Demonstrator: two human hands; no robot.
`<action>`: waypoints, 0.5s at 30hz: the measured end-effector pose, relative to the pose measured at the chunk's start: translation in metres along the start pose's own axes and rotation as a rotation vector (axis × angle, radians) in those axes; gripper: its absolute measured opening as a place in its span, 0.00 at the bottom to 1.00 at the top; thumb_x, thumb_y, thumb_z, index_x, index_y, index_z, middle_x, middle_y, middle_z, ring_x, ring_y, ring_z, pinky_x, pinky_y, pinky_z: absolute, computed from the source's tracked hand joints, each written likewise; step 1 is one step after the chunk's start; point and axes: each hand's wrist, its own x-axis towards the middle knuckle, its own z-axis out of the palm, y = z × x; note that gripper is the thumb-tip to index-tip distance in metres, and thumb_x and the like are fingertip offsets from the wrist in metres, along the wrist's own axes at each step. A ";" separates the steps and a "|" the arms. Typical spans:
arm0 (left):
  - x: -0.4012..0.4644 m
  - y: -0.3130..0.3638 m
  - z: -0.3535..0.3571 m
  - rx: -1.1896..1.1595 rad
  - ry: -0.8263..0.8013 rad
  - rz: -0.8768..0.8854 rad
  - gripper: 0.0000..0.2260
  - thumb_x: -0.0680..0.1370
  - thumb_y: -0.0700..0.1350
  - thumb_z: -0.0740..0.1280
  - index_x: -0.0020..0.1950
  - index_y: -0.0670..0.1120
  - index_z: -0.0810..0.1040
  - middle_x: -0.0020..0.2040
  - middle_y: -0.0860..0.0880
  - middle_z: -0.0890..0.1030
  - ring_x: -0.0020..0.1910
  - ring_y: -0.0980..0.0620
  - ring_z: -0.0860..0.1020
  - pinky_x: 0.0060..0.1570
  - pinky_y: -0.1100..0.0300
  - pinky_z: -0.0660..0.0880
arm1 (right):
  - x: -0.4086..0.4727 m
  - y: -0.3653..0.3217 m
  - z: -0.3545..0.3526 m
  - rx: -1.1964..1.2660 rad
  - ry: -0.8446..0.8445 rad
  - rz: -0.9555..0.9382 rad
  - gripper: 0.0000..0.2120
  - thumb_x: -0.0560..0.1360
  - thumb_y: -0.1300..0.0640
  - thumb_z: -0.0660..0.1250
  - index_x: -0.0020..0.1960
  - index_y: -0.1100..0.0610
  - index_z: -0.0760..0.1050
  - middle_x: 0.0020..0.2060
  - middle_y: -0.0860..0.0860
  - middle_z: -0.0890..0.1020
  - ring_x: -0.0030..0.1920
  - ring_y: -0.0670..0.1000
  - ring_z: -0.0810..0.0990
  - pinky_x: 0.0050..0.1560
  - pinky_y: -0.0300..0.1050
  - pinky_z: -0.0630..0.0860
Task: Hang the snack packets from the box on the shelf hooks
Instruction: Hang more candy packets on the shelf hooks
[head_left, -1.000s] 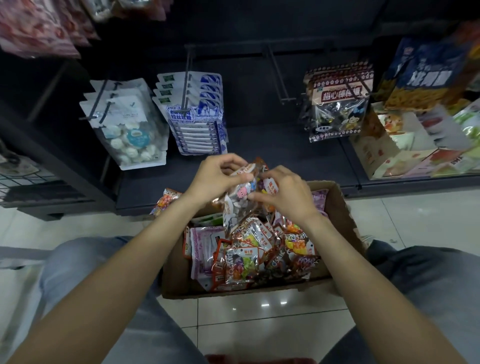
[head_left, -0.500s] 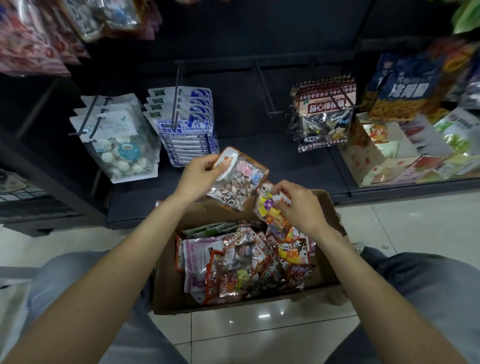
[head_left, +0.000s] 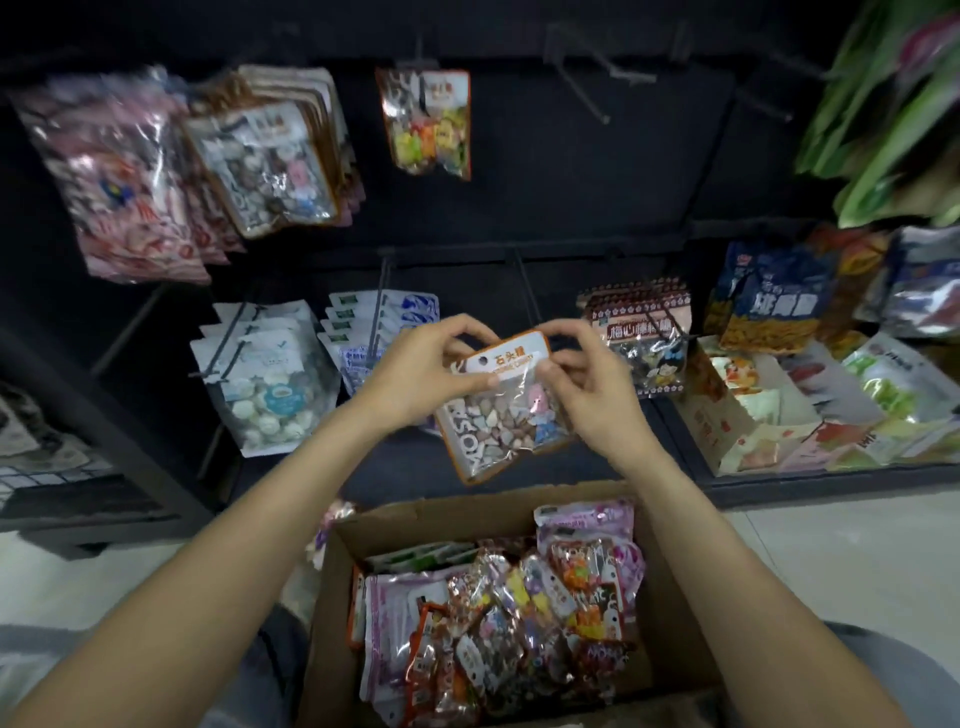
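Above box (head_left: 670, 613), left hand (head_left: 415, 374) and right hand (head_left: 592, 384) pinch candy packet (head_left: 506, 410) header; pouch dangles below grip.

dim overall, with the black shelf backing (head_left: 597, 182) swallowing detail. light falls from above, glinting off the foil packets in the cardboard box (head_left: 332, 649). wide-angle bending and motion blur smear the green packets (head_left: 883, 114) at upper right.
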 end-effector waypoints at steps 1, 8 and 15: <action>0.007 0.006 -0.011 -0.025 0.036 0.008 0.11 0.70 0.44 0.76 0.45 0.58 0.78 0.42 0.58 0.83 0.41 0.64 0.80 0.43 0.61 0.77 | 0.009 -0.007 -0.004 0.019 0.043 -0.027 0.13 0.78 0.65 0.63 0.59 0.52 0.69 0.39 0.42 0.83 0.40 0.45 0.83 0.42 0.49 0.79; 0.057 0.052 -0.061 -0.273 0.332 0.054 0.04 0.72 0.48 0.74 0.43 0.57 0.82 0.45 0.54 0.84 0.48 0.53 0.82 0.50 0.52 0.78 | 0.072 -0.064 -0.016 0.039 0.216 -0.226 0.14 0.79 0.65 0.61 0.55 0.46 0.68 0.36 0.47 0.81 0.36 0.47 0.81 0.37 0.46 0.77; 0.068 0.050 -0.084 -0.189 0.718 0.042 0.05 0.73 0.48 0.72 0.47 0.51 0.80 0.37 0.58 0.78 0.35 0.65 0.75 0.36 0.69 0.71 | 0.118 -0.091 0.010 0.035 0.123 -0.219 0.15 0.77 0.63 0.62 0.59 0.48 0.75 0.46 0.48 0.83 0.45 0.49 0.83 0.45 0.51 0.81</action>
